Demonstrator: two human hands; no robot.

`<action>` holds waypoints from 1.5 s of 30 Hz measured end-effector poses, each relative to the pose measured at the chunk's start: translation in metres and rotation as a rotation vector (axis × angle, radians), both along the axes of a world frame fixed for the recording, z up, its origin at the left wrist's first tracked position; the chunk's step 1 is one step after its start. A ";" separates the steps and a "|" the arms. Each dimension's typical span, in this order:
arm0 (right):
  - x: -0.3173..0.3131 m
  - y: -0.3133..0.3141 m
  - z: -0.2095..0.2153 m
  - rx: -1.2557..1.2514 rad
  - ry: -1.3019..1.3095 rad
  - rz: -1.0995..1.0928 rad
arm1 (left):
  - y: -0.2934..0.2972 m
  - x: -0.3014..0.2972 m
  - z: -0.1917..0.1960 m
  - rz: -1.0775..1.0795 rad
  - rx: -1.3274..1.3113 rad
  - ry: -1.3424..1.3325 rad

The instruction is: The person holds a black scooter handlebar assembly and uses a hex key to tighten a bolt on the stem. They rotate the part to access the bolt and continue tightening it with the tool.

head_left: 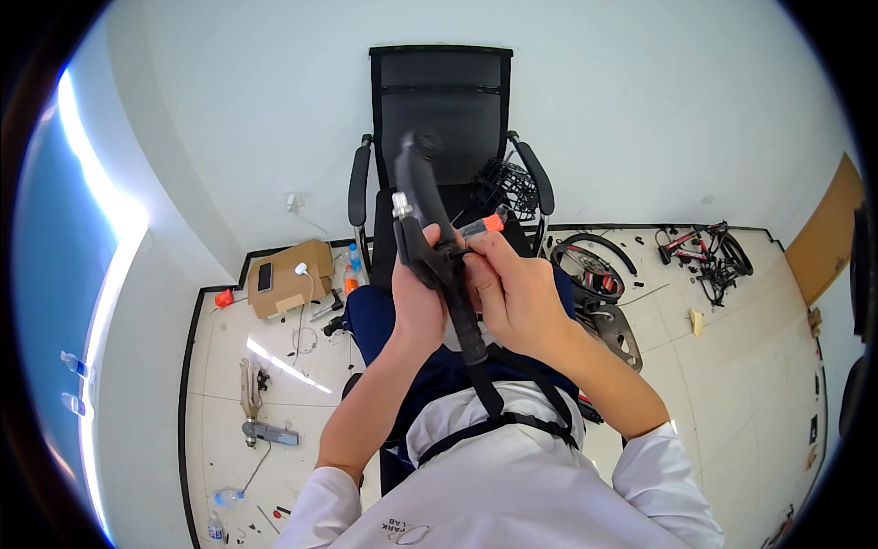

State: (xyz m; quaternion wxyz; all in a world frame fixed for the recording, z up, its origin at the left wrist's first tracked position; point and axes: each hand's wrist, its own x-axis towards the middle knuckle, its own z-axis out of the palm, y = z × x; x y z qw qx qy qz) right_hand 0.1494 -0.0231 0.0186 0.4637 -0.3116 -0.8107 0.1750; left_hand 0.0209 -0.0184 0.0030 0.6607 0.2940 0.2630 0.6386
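My left hand (pixel 416 306) is closed round a black bicycle handlebar (pixel 466 329), held upright before my lap. A black brake lever (pixel 416 252) with a silver adjuster (pixel 401 205) is mounted on the bar beside my left thumb. The bar's upper end is blurred. My right hand (pixel 521 297) is closed, thumb and fingers pinched beside the lever's clamp. A short dark piece shows at those fingertips, too small to name. Just above my right index finger is an orange-and-clear object (pixel 489 223); I cannot tell whether the hand touches it.
A black office chair (pixel 442 110) faces me, with a black wire basket (pixel 508 188) on its seat. On the floor are a cardboard box (pixel 291 284) with a phone, a bicycle wheel (pixel 590 270), a red-and-black bike frame (pixel 686 245), and a metal fork-like part (pixel 250 389).
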 end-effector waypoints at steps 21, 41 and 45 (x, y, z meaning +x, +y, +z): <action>0.024 0.003 0.018 -0.594 0.122 0.154 | 0.050 -0.016 -0.033 0.575 1.230 0.608; 0.027 0.000 0.026 0.238 -0.191 0.064 | 0.018 -0.014 -0.007 -0.230 0.641 0.068; 0.038 0.001 0.038 0.555 -0.445 0.025 | 0.013 -0.019 -0.004 -0.522 0.355 -0.016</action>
